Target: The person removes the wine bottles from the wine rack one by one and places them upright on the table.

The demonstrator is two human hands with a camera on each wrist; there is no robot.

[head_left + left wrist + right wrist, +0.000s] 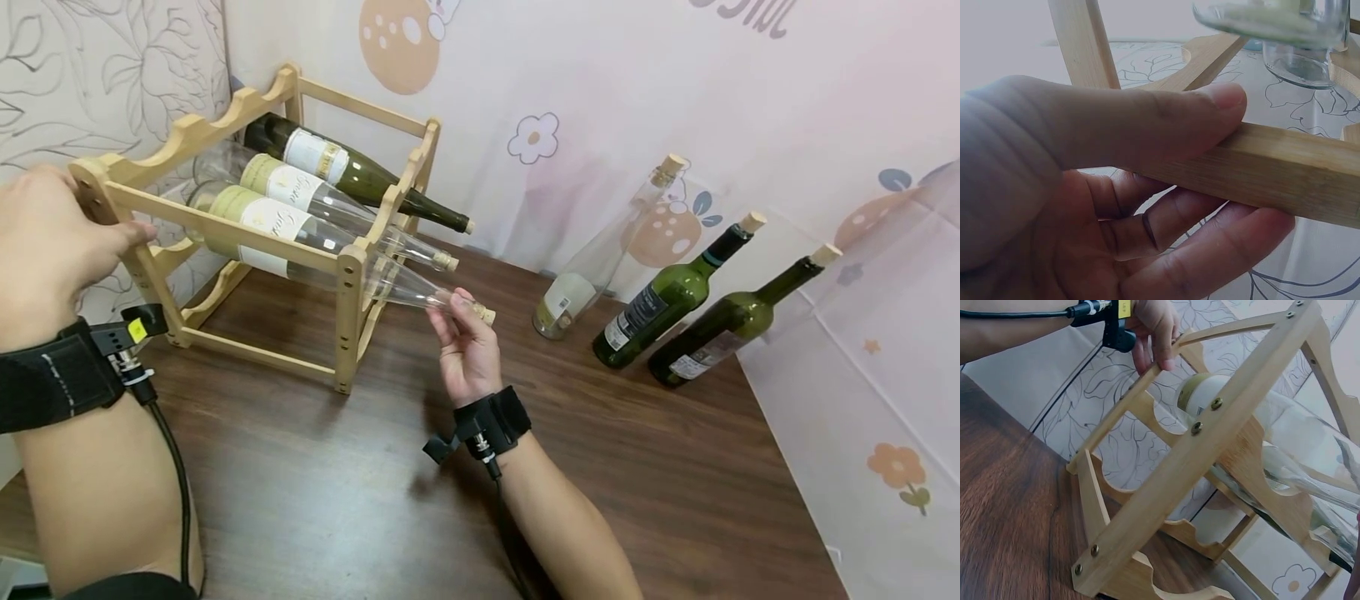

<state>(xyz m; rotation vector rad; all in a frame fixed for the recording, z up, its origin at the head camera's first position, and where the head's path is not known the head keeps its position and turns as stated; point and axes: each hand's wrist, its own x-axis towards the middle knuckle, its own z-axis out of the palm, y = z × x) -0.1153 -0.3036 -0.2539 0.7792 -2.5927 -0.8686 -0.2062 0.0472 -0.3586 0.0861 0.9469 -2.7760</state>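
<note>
A light wooden wine rack (347, 321) stands on the table. My left hand (45, 237) grips its near left corner, and in the left wrist view the thumb (1210, 109) lies over a wooden bar (1297, 169) with fingers beneath. Closest to me in the rack lies a corked clear bottle (408, 286) with a yellow-green and white label. My right hand (474, 354) pinches that bottle's neck below the cork, thumb against fingers. A second clear bottle (345, 204) and a dark green bottle (375, 179) lie behind it, necks pointing the same way.
To the right, a corked clear bottle (600, 267) and two corked green bottles (660, 312) (723, 333) stand upright near the wall. A flower-printed backdrop (555, 67) rises behind the brown wooden table (300, 492). The rack's lower tier (1172, 531) shows scalloped rails.
</note>
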